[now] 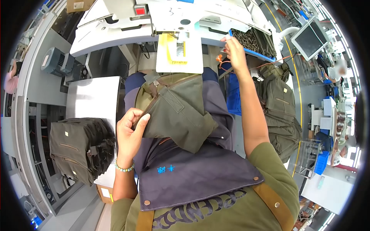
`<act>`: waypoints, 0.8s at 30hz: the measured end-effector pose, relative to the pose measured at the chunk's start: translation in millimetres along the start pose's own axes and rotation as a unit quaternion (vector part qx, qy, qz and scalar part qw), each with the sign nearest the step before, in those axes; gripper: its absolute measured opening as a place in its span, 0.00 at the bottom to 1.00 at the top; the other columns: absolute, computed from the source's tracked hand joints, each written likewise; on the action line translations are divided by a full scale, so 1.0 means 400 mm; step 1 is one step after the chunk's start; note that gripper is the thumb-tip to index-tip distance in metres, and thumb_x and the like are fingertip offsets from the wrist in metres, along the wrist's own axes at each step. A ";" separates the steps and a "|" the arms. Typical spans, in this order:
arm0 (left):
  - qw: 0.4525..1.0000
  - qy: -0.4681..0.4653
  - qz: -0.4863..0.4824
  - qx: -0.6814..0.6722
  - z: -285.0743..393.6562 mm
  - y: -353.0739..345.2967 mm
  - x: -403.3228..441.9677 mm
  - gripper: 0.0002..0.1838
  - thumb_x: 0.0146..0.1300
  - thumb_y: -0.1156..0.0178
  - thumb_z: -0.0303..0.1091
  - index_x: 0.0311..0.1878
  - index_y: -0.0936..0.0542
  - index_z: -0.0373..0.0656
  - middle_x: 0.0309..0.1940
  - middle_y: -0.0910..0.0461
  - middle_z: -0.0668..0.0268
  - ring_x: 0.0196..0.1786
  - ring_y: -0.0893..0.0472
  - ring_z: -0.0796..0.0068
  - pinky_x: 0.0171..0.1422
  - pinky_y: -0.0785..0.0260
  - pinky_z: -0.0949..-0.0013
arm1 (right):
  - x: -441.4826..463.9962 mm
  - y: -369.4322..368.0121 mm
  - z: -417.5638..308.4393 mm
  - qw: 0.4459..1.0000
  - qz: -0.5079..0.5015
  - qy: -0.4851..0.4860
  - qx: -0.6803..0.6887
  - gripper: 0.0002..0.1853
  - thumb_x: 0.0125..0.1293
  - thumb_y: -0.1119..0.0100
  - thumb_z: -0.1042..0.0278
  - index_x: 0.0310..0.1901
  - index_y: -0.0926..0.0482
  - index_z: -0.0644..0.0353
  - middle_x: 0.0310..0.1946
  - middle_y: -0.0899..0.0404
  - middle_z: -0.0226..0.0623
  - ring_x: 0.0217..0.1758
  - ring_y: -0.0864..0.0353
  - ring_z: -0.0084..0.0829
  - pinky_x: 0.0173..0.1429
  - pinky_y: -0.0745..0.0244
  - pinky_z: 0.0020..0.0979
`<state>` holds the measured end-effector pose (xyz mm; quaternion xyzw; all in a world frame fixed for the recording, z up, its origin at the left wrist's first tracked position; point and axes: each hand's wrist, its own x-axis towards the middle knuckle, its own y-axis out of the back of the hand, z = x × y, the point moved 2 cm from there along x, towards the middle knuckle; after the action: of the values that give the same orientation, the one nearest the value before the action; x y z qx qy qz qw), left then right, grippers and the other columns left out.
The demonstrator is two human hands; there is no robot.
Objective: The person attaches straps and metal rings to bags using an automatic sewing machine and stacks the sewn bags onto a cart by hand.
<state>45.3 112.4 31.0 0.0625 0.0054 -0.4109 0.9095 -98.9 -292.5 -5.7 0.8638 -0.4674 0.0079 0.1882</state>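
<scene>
Machine table (115, 37) ahead, bag stacks (79, 148) flanking; left hand (130, 131) pinching olive bag (185, 115).

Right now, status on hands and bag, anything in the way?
Left hand gripping bag. Right hand off it, beside blue tray. Bag over lap; white plate close ahead, possible snag.

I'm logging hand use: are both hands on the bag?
No, only the left hand holds the bag; the right hand is up by the blue tray.
</scene>
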 end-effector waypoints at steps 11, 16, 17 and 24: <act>0.998 0.002 -0.060 0.009 -0.008 -0.031 -0.026 0.09 0.68 0.35 0.27 0.34 0.25 0.38 0.20 0.41 0.80 0.26 0.45 0.89 0.29 0.51 0.77 | -0.253 -0.120 -0.450 0.805 -0.193 0.399 -0.393 0.20 0.65 0.34 0.56 0.56 0.18 0.54 0.42 0.18 0.33 0.40 0.18 0.34 0.40 0.24 0.35; 0.998 0.000 -0.063 0.006 0.005 -0.037 -0.030 0.07 0.68 0.35 0.27 0.35 0.23 0.38 0.18 0.36 0.79 0.25 0.42 0.90 0.28 0.49 0.77 | -0.251 -0.183 -0.437 0.736 -0.194 0.461 -0.456 0.15 0.64 0.37 0.61 0.53 0.16 0.50 0.41 0.20 0.27 0.44 0.19 0.28 0.40 0.24 0.31; 0.998 -0.004 -0.062 0.014 0.007 -0.036 -0.030 0.07 0.68 0.35 0.27 0.35 0.22 0.38 0.18 0.36 0.78 0.25 0.42 0.90 0.28 0.49 0.77 | -0.251 -0.192 -0.434 0.713 -0.187 0.477 -0.479 0.15 0.63 0.37 0.63 0.52 0.16 0.49 0.40 0.21 0.26 0.46 0.19 0.26 0.40 0.24 0.30; 0.999 -0.010 -0.049 0.020 0.003 -0.024 -0.031 0.06 0.67 0.34 0.26 0.35 0.22 0.37 0.18 0.34 0.77 0.24 0.40 0.89 0.28 0.47 0.76 | -0.259 -0.195 -0.452 0.692 -0.187 0.484 -0.502 0.20 0.57 0.40 0.67 0.53 0.16 0.50 0.39 0.21 0.26 0.45 0.20 0.26 0.41 0.24 0.30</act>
<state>29.6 115.2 32.1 0.0759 -0.0090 -0.4554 0.8870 -64.8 -110.7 118.0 0.5866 -0.0743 0.1538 0.7916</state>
